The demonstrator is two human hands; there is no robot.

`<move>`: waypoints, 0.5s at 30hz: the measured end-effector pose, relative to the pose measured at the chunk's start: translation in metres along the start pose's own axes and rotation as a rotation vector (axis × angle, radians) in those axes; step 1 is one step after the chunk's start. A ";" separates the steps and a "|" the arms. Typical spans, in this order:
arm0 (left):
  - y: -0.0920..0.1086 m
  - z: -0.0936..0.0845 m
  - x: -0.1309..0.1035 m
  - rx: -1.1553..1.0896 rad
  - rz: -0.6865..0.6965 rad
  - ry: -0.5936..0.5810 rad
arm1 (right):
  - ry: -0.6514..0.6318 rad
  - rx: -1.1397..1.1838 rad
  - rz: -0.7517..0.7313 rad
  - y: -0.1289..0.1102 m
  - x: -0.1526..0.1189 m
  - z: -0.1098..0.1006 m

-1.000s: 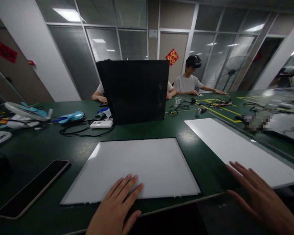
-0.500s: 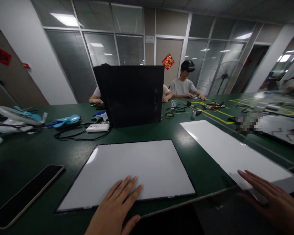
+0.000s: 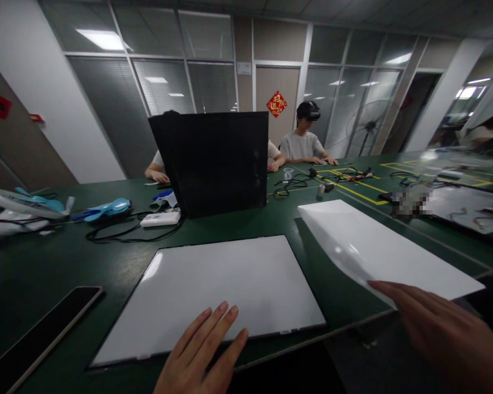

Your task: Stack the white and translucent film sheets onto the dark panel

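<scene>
A flat white panel with a thin dark frame (image 3: 213,284) lies on the green table in front of me. My left hand (image 3: 207,347) rests on its near edge, fingers stretched out and holding nothing. To the right, a glossy white sheet (image 3: 386,251) bows upward along its left side. My right hand (image 3: 443,323) grips the sheet's near edge, fingers pressed together; the thumb is mostly hidden.
A black upright panel (image 3: 213,164) stands beyond the white one. A phone (image 3: 45,334) lies at left, with a white box (image 3: 160,219) and black cables behind it. Two people sit across the table (image 3: 123,273). A pixelated item (image 3: 413,201) sits at right.
The white sheet, flat before, is now bent and partly raised under my right hand, which has moved a little left and up. My left hand has shifted slightly right on the panel.
</scene>
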State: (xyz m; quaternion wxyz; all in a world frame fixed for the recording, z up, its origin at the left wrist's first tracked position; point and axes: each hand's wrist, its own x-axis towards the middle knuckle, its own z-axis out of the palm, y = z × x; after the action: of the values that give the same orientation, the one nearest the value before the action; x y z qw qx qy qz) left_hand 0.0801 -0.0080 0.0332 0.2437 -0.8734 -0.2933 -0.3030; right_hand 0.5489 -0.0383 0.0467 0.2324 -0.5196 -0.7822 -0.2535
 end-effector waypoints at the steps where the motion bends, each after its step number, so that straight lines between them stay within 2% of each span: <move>1: 0.003 -0.001 0.003 -0.011 0.003 0.042 | 0.006 -0.007 -0.083 -0.018 0.018 -0.003; 5: 0.012 0.001 0.014 -0.020 -0.035 0.143 | 0.045 0.117 -0.319 -0.086 0.072 -0.005; 8: 0.013 0.011 0.019 -0.064 -0.041 0.085 | 0.048 0.235 -0.441 -0.115 0.087 0.003; 11: 0.008 0.023 0.015 -0.035 0.008 -0.017 | 0.023 0.288 -0.500 -0.122 0.083 0.019; 15: 0.000 0.028 0.004 0.030 0.043 -0.095 | -0.075 0.195 -0.455 -0.109 0.062 0.044</move>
State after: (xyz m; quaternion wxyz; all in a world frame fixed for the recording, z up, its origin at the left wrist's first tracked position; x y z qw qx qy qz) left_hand 0.0933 0.0106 0.0165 0.2492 -0.8890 -0.2904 -0.2514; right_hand 0.4214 -0.0030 0.0354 0.1890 -0.3144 -0.9078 -0.2032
